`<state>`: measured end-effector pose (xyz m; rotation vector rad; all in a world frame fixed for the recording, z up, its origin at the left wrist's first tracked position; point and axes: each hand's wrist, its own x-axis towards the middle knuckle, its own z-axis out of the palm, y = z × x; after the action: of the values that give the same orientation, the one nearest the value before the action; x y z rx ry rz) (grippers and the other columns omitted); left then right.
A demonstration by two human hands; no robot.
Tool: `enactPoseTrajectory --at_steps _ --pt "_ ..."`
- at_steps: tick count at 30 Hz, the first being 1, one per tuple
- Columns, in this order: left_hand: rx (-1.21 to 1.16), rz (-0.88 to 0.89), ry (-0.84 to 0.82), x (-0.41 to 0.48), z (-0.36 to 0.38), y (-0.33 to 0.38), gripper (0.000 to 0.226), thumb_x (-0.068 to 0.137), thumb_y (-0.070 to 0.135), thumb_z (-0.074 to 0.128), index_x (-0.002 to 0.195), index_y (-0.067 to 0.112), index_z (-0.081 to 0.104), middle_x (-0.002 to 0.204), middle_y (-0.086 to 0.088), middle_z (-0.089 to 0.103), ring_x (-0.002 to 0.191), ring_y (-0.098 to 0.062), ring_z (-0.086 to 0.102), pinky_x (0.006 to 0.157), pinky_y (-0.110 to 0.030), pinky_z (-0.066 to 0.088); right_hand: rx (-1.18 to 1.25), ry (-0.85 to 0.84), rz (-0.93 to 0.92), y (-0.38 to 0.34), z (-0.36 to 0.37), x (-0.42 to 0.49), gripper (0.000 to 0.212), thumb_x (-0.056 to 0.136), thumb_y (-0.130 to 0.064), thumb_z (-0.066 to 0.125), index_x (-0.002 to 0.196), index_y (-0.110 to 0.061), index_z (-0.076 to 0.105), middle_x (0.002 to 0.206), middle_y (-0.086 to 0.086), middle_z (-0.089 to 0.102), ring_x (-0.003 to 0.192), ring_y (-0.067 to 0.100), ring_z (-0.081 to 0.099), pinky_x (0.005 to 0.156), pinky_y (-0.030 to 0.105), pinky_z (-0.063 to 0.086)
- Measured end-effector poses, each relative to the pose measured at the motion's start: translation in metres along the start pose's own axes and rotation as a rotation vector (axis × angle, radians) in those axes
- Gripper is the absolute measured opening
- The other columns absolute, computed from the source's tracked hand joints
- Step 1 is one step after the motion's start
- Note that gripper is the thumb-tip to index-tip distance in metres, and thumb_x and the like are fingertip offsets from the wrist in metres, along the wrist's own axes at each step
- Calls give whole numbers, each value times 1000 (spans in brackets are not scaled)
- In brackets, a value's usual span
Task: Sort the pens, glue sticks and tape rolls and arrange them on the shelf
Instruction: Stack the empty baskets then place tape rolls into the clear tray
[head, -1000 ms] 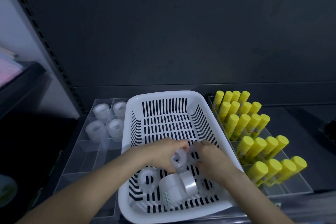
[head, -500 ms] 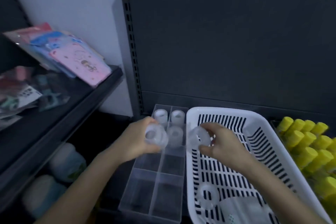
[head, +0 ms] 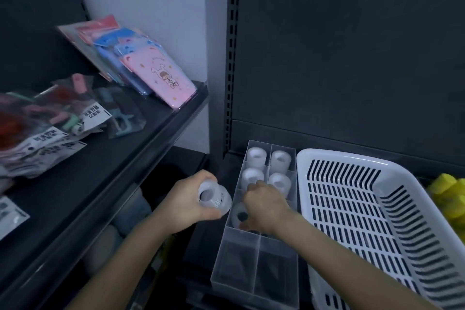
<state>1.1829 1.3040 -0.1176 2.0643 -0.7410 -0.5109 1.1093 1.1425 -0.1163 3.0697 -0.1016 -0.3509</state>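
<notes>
Head view: the left hand [head: 193, 200] has its grip clamped on a tape roll [head: 212, 199] just left of the tray [head: 251, 294]. The right hand [head: 264, 206] covers a second roll [head: 239, 215] in the third-row left cell, and I cannot tell its grip. Released off-centre, that roll may wedge tilted, and the held one could drop outside.

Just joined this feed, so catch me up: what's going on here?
A person is filling a clear plastic divided organiser box with translucent tape rolls. The left hand holds one roll left of the box; the right hand sets another roll into the third-row left compartment. Four rolls stand in the back compartments; the front two are empty. A white slatted plastic basket sits on the right, yellow glue sticks beyond it.
</notes>
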Motion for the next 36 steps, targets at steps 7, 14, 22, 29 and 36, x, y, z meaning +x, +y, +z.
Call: enactPoseTrajectory --at_steps 7,14,22,29,36 --pt "-9 39 -24 6 8 5 43 64 15 80 93 30 54 84 10 60 74 0 57 60 -9 45 375 153 15 21 -12 -18 50 79 -38 67 120 -13 55 120 3 55 113 19 47 94 31 43" --pt "-20 79 -74 17 19 21 47 59 17 84 89 31 51 86 4 62 71 -3 56 65 -22 48 600 181 -97 15 -5 -27 68 77 -34 71 136 -25 39 124 -4 49 115 10 46 98 28 42" --pt "-198 42 -86 18 16 14 49 56 22 86 91 28 54 81 14 59 71 6 56 70 -19 45 600 213 -4 34 -3 -33 52 76 -25 71 122 -17 49 109 -6 50 104 13 54 88 25 47" --pt "-246 -65 -102 6 6 0 40 76 11 72 102 33 50 95 12 56 86 1 55 73 -15 41 510 119 32 22 5 -19 48 73 -23 69 116 -14 50 111 -1 52 103 19 53 84 32 49" --pt "-230 -60 -121 7 4 -8 42 74 0 64 104 27 52 92 9 56 78 3 55 72 -16 42 325 85 23 16 20 -13 38 80 -27 65 113 -15 52 113 4 56 108 21 51 79 29 44"
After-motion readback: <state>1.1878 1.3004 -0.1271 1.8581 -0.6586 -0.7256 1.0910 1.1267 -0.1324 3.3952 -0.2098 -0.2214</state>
